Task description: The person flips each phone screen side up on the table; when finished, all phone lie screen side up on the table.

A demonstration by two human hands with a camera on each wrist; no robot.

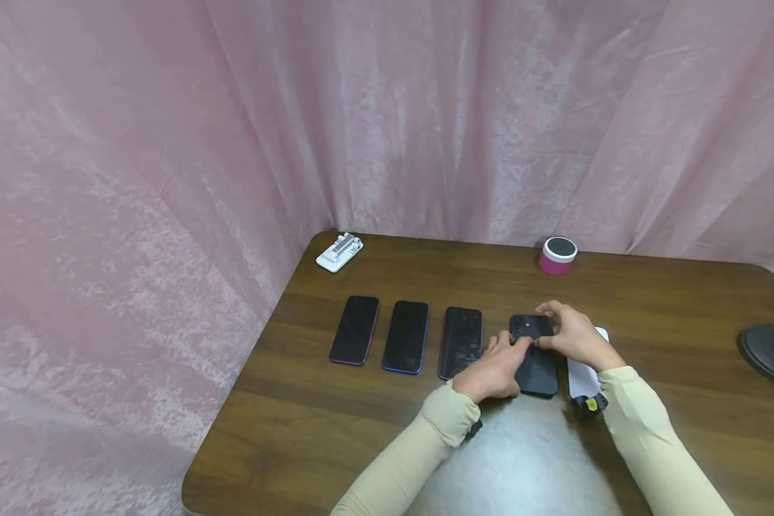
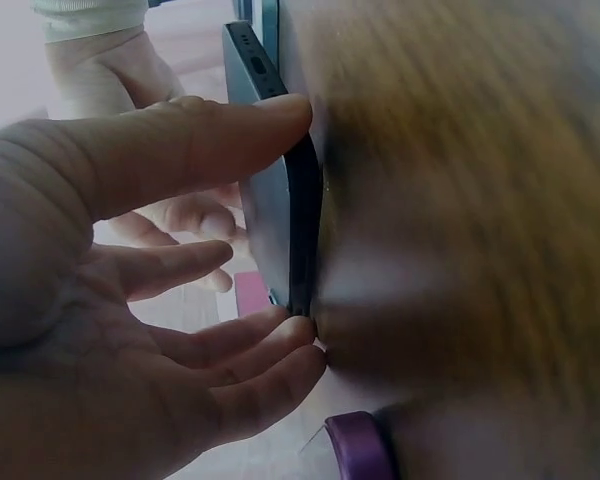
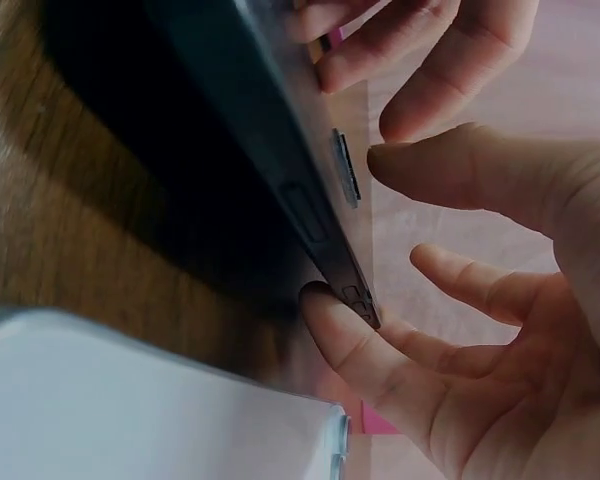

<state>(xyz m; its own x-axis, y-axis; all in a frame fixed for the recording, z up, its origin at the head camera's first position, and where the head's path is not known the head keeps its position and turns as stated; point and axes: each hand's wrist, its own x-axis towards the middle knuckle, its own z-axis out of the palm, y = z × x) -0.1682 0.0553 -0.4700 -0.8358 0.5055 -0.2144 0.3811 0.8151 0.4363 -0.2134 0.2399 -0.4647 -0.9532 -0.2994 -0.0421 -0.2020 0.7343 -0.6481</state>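
Note:
A black smartphone lies back up on the wooden table, its camera bump at the far end. My left hand holds it by the edges; in the left wrist view the thumb lies on the near edge and the fingertips touch the side. At the phone's far right corner is my right hand. In the right wrist view one of its fingers touches the edge beside the buttons, while the thumb stands apart above the back.
Three dark-screened phones lie in a row to the left. A white phone lies right, partly under the right wrist. Farther back are a white device and a pink speaker-like cylinder. A black round base stands far right.

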